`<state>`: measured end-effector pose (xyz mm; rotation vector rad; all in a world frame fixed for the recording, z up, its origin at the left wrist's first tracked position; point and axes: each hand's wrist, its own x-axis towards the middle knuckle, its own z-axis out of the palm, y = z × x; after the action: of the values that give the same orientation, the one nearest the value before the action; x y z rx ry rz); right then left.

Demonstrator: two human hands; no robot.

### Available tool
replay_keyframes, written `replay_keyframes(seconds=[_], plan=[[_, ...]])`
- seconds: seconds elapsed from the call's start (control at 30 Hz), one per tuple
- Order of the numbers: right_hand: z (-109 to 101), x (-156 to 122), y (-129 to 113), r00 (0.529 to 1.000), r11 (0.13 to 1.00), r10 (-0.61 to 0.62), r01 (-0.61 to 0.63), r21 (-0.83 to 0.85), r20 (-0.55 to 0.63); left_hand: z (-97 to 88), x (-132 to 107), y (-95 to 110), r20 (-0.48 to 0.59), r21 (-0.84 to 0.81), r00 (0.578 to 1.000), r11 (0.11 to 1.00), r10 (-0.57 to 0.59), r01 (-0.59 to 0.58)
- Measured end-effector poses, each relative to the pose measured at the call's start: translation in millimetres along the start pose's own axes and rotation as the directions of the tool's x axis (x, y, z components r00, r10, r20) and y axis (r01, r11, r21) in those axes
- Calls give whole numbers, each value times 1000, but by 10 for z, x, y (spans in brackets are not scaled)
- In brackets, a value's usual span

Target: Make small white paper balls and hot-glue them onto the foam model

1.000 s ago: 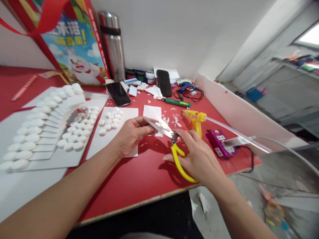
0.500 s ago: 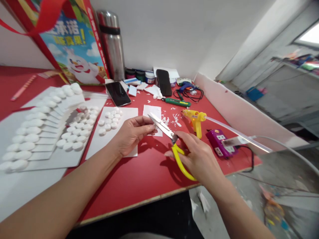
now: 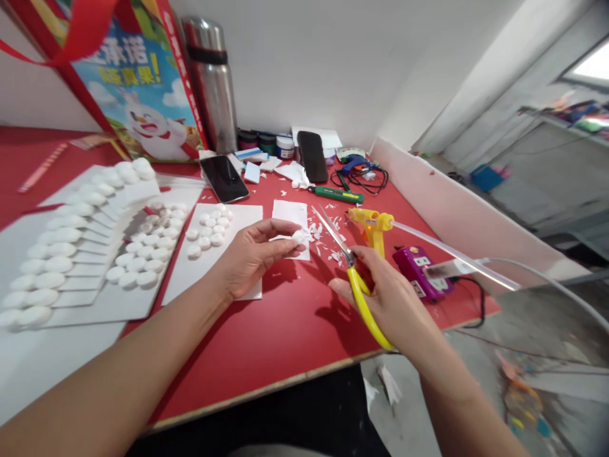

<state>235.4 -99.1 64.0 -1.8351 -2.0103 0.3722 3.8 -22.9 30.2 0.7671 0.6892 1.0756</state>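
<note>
Between thumb and fingers, my left hand [image 3: 259, 254] pinches a small white piece [image 3: 299, 237], whose exact kind is too small to make out. My right hand [image 3: 383, 298] grips yellow-handled scissors [image 3: 364, 301], their blades slightly parted and pointing up-left, apart from the white piece. White scraps [image 3: 335, 241] lie on the red table by the blades. Behind my left fingers is a small white card [image 3: 290, 212]. Left of that hand, several round white pieces [image 3: 216, 225] rest on a white sheet [image 3: 190, 279].
More white discs stand in rows on boards [image 3: 118, 311] at left. A yellow glue gun [image 3: 373, 225] and purple power strip [image 3: 421, 273] are at right. Behind are two phones [image 3: 223, 178], a green-handled tool [image 3: 337, 193], a steel flask [image 3: 214, 89] and a colourful bag [image 3: 147, 95].
The scissors have moved right, away from my left fingers, and their blades have parted. The white piece in my left hand shows more clearly now.
</note>
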Motion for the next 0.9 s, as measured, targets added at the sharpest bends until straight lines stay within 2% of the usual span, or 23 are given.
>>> replay_keyframes(seconds=[0.2, 0.4, 0.53, 0.9], plan=[[102, -60, -67, 998, 998, -67, 67, 0, 12, -18, 19, -53, -20, 76, 996, 994, 82, -80], [174, -75, -186, 991, 984, -132, 126, -123, -36, -4, 32, -98, -36, 166, 976, 964, 216, -207], [205, -51, -217, 989, 976, -143, 133, -174, -48, 28, 14, -79, -42, 173, 972, 960, 232, -222], [225, -33, -203, 993, 991, -119, 118, -57, -13, 38, 7, -65, -3, 166, 961, 948, 275, -271]])
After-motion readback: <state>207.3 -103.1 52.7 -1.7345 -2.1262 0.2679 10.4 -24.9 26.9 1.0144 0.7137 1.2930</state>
